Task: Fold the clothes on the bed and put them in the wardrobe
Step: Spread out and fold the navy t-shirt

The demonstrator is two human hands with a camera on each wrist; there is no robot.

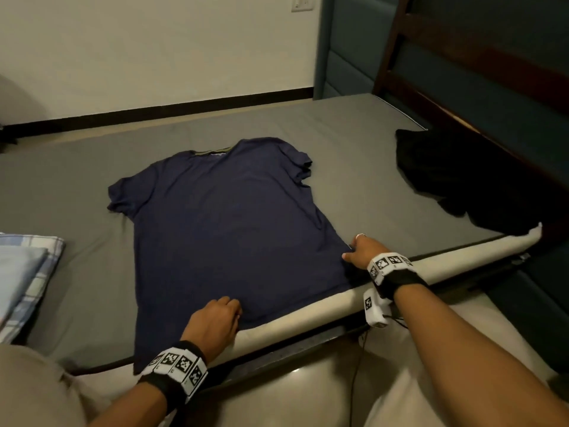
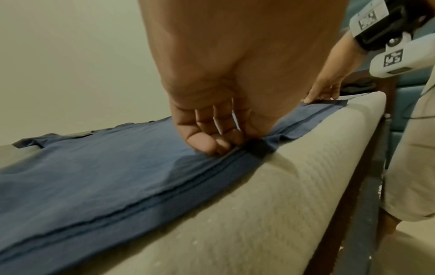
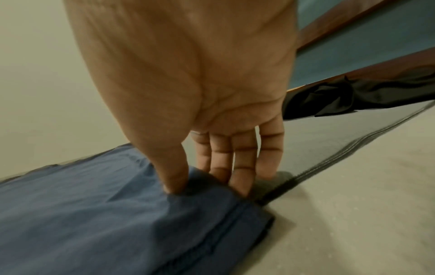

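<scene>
A navy T-shirt lies spread flat on the grey bed, collar away from me and hem along the near mattress edge. My left hand is at the middle of the hem; in the left wrist view its curled fingers pinch the hem of the T-shirt. My right hand holds the hem's right corner. In the right wrist view its thumb digs into the T-shirt, with the cloth bunched against the fingers. A crumpled black garment lies at the bed's right side.
Folded blue and plaid cloth sits at the bed's left edge. A dark wooden headboard runs along the right, behind the black garment. The beige mattress side faces me. A white wall stands beyond the bed.
</scene>
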